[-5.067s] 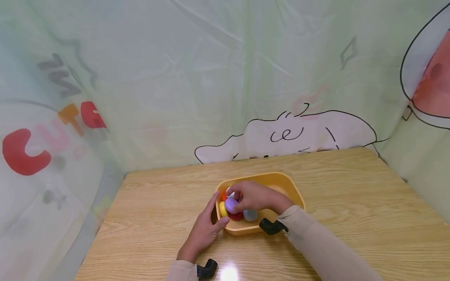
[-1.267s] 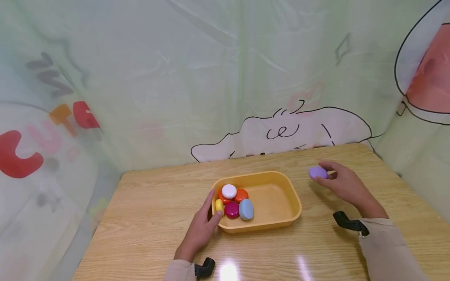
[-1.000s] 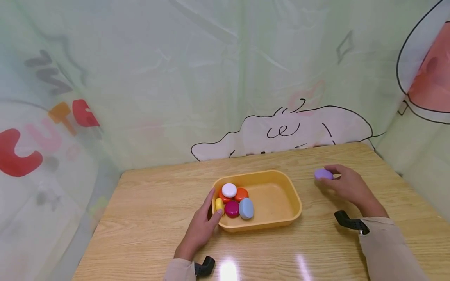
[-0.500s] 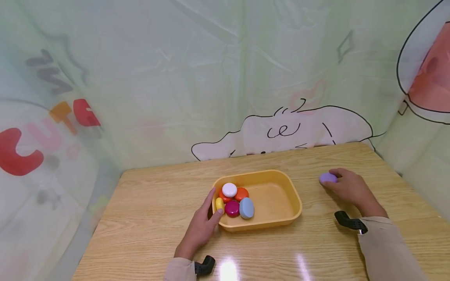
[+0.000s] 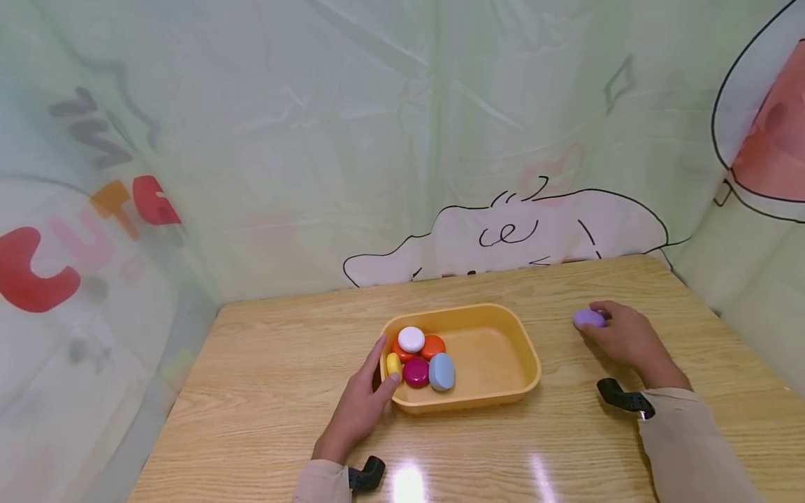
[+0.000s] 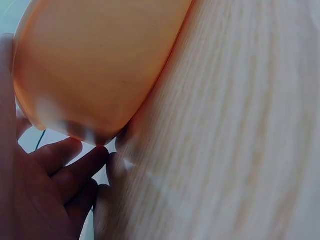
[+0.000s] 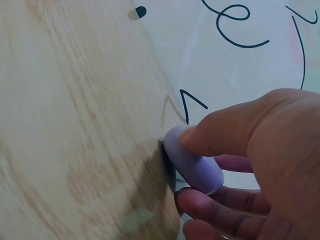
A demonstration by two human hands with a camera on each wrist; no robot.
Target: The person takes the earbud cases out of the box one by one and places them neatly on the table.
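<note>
At the right of the table, my right hand (image 5: pixel 629 342) pinches a smooth purple rounded disc (image 5: pixel 588 319) between thumb and fingers. In the right wrist view the disc (image 7: pixel 192 159) is tilted close over the wood, its shadow beside it. My left hand (image 5: pixel 358 412) holds the left end of a yellow-orange plastic bin (image 5: pixel 490 399), thumb over the rim and fingers along the outer wall. Inside, bunched at the left, lie a white disc (image 5: pixel 411 339) on top of orange-red ones (image 5: pixel 432 346), a yellow one (image 5: pixel 393 365), a magenta one (image 5: pixel 416 373) and a light-blue one (image 5: pixel 441 372).
The wooden table (image 5: pixel 283 356) carries the bin near its middle. A pale printed curtain (image 5: pixel 327 140) rises behind the table's far edge and along both sides. Black wrist mounts (image 5: pixel 367 474) sit at both sleeves.
My right hand has lifted the purple disc out of the bin's left end, carried it right past the bin, and lowered it slightly toward the table. My left hand has stayed at the bin.
</note>
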